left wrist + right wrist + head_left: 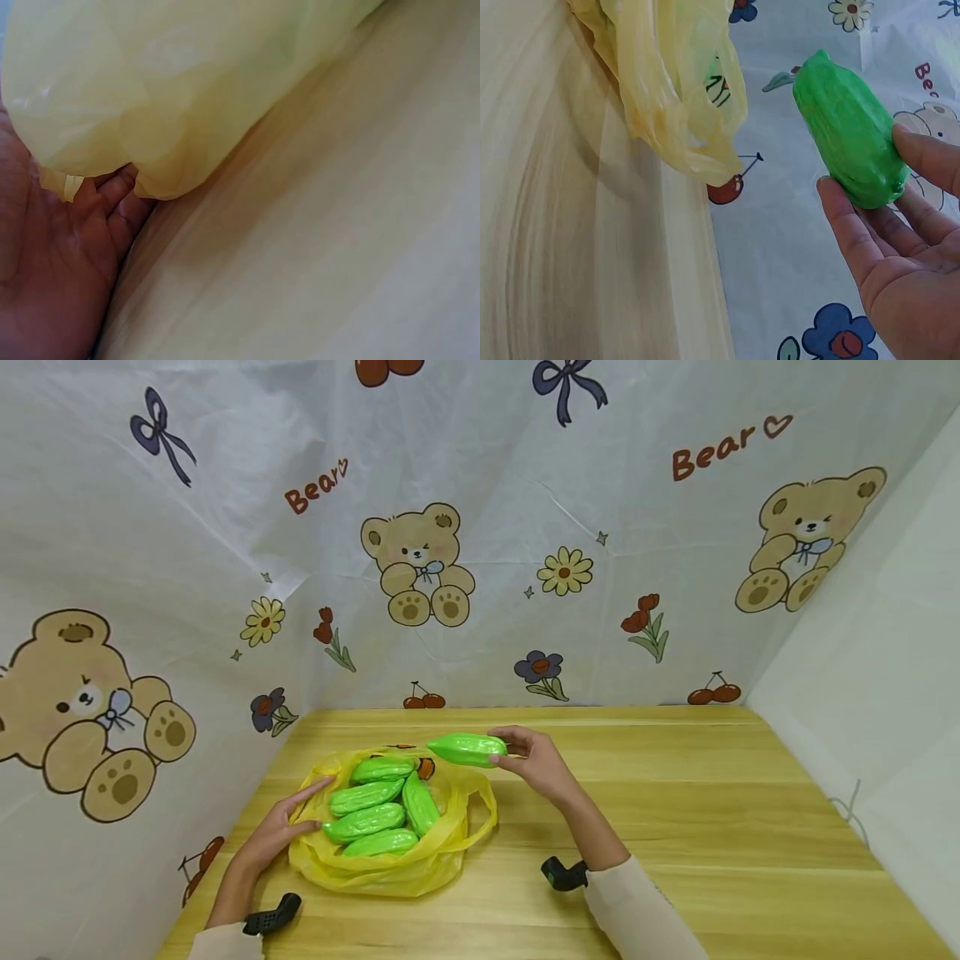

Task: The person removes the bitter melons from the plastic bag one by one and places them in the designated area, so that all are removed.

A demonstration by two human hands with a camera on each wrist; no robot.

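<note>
My right hand (531, 762) holds a green bitter melon (467, 749) by its blunt end, between thumb and fingers, above the bag's right side. Glossy and ridged, the melon (847, 127) tapers to a tip pointing left in the head view. A yellow plastic bag (375, 878) stands wide-mouthed on the table, with several similar green melons (365, 822) inside. My left hand (279, 827) rests against the bag's left side, its thumb and forefinger spread along the rim. In the left wrist view, yellow plastic (187, 97) covers some of that hand's fingertips.
The wooden table (675, 827) extends to the right of the bag. A loop handle (487, 814) of the bag sticks out rightward. White cloth (495, 643) printed with bears and flowers hangs behind and at the left; a plain white wall (877, 652) borders the right.
</note>
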